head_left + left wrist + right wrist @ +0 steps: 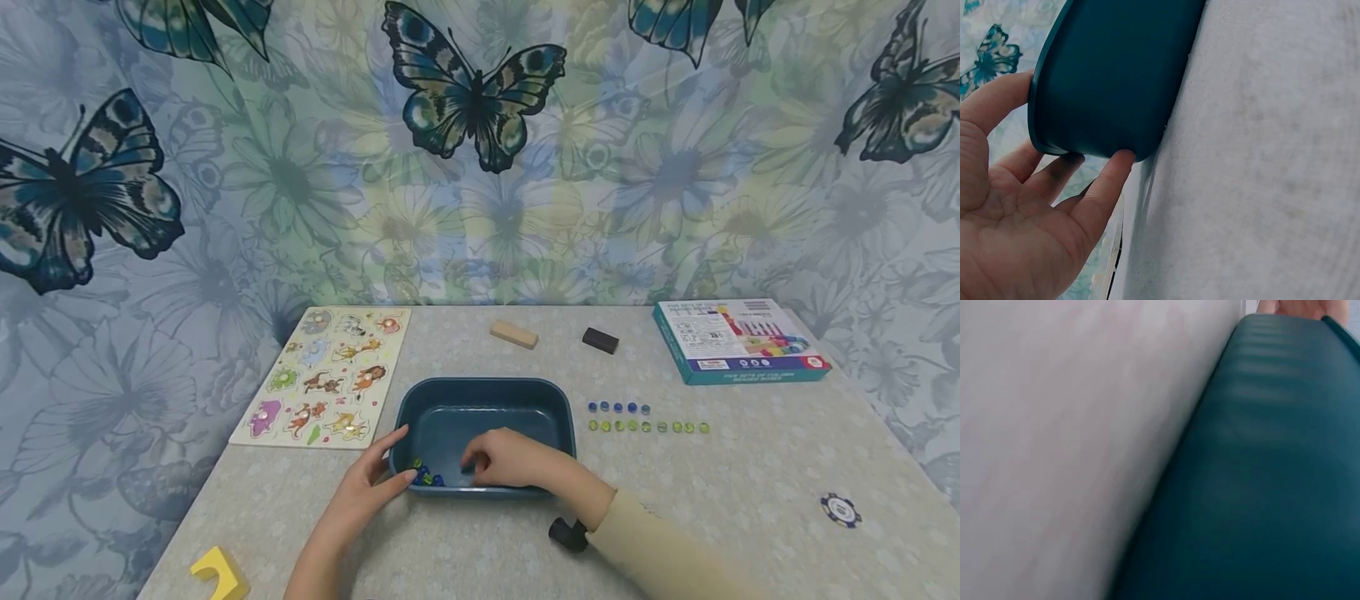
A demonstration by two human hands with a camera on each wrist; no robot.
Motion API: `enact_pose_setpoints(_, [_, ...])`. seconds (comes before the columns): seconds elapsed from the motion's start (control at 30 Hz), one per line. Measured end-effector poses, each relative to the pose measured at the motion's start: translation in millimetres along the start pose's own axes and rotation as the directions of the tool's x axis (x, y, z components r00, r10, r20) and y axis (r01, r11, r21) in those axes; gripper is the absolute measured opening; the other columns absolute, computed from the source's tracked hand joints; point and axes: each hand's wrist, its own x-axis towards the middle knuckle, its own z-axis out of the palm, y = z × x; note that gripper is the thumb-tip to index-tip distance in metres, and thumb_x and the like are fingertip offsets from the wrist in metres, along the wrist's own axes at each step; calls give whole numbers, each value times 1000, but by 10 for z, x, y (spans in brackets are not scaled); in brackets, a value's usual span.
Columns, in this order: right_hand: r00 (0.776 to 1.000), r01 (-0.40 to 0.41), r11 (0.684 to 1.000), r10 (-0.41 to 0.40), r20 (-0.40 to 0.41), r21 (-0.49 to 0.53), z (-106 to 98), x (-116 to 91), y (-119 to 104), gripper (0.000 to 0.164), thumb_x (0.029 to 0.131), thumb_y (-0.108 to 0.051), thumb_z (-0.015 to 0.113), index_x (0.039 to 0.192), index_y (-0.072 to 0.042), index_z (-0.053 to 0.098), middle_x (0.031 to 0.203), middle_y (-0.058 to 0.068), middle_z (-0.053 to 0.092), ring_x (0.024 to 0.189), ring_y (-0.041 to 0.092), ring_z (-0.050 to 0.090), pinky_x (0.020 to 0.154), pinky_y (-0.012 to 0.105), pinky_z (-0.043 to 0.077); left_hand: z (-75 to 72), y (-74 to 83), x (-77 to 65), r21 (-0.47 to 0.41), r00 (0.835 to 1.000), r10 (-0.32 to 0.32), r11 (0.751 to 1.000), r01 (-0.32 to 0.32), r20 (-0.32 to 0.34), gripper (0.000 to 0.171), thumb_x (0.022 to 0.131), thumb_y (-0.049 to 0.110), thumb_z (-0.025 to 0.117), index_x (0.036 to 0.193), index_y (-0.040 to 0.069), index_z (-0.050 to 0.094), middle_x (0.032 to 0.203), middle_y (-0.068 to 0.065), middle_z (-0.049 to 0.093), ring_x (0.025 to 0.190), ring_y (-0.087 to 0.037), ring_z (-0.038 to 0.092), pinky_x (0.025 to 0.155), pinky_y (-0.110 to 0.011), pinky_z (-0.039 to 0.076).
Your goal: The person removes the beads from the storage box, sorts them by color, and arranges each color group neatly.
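Note:
A dark teal tub (483, 390) stands mid-table. At its left end my left hand (362, 493) holds the corner, the thumb at the near rim and the other fingers along the end wall. The left wrist view shows the fingertips of this left hand (1041, 206) against the tub's outer wall (1110, 81). A small cluster of blue and green glass beads (427, 477) lies inside the near left corner. Reaching over the near rim, my right hand (510, 458) is down in the tub with bent fingers, right of the beads; its fingertips are hidden.
Right of the tub lie a row of blue beads (618, 407) and a row of green beads (647, 426). Around them are an animal puzzle board (322, 375), wooden block (513, 334), black block (600, 340), game box (742, 342), poker chip (841, 510) and yellow arch (220, 573).

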Motion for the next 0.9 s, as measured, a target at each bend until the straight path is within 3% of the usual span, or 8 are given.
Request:
enact_pose_setpoints(0.27, [999, -41, 998, 42, 33, -40, 106, 202, -174, 16, 82, -6, 65, 97, -9, 72, 69, -11, 59, 57, 2, 50, 53, 17, 44, -8, -1, -1, -13, 1000, 18, 1000, -18, 11, 63, 84, 22, 70, 140, 24, 42, 151, -6, 26, 137, -39, 23, 108, -55, 22])
enact_pose_setpoints(0.57, [996, -57, 993, 63, 57, -102, 174, 369, -286, 11, 82, -5, 66, 86, -13, 73, 74, -12, 62, 62, 1, 52, 57, 16, 46, -22, 6, -16, -9, 1000, 24, 1000, -24, 20, 63, 85, 21, 69, 141, 22, 40, 151, -8, 25, 135, -43, 24, 105, -58, 28])
enact_pose_setpoints(0.9, [999, -26, 992, 31, 42, -120, 153, 366, -262, 6, 83, -12, 69, 80, -16, 71, 73, -14, 62, 64, -2, 55, 59, 14, 47, -4, 26, -16, 4, 1000, 22, 1000, -22, 12, 62, 84, 23, 70, 140, 24, 42, 150, -5, 28, 135, -40, 25, 107, -56, 26])
